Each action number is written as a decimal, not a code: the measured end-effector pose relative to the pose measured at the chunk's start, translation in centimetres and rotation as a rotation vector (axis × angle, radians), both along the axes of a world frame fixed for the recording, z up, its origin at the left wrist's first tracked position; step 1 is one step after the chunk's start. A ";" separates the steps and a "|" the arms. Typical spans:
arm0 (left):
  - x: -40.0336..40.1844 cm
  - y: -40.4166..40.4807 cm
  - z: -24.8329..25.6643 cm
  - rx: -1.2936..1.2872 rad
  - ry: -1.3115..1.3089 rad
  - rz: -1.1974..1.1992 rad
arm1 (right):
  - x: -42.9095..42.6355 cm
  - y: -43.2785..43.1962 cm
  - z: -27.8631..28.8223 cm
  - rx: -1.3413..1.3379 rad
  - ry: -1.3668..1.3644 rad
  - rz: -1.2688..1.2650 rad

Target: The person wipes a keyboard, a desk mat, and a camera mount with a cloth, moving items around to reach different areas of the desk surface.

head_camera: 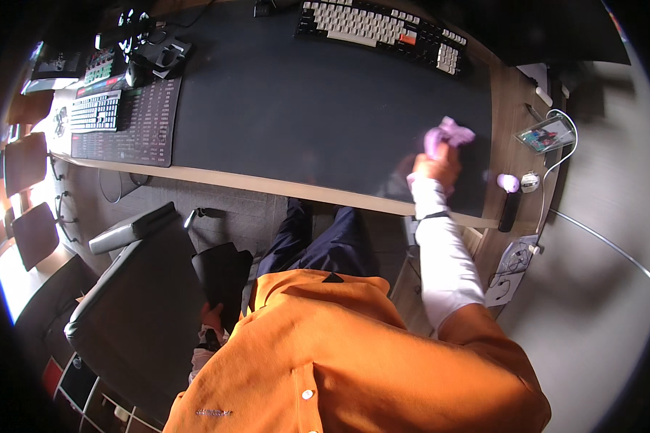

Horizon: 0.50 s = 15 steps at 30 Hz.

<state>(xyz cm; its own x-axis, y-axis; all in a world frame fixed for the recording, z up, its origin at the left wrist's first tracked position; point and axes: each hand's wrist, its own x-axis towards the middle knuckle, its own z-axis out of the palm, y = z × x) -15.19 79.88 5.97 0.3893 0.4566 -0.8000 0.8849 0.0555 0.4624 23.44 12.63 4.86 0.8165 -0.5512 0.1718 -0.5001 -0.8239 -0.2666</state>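
My right hand (439,168) grips a crumpled light purple cloth (450,132) over the right part of a large dark desk mat (303,113). Whether the cloth presses on the mat is hard to tell. Down at my left side, my left hand (212,318) is closed around the lower edge of a black flat object (222,276); shadow hides its exact kind and most of my fingers. A dark office chair (141,303) stands just left of that hand.
A black-and-white keyboard (368,27) lies at the mat's far edge. On the left are a white keyboard (95,111) and a printed mat (146,124). A purple-topped item (508,183), a computer mouse (530,182) and a white cable (574,135) are at the right.
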 end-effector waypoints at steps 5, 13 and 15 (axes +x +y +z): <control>-3.1 4.1 -1.7 0.214 0.119 -0.349 | -0.5 21.1 -0.2 0.209 -0.089 0.690; 3.7 -1.5 1.9 0.251 0.061 -0.493 | -1.1 23.5 3.0 1.284 0.318 0.992; 1.6 0.8 0.4 0.207 0.027 -0.446 | -0.4 18.8 3.7 1.330 0.113 0.609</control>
<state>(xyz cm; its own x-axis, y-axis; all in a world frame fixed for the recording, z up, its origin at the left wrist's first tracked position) -13.60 80.73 6.38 0.5631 0.4010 -0.7226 0.8136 -0.4219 0.4000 23.01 31.40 8.54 0.9501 0.1789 -0.2556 -0.2419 -0.0948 -0.9657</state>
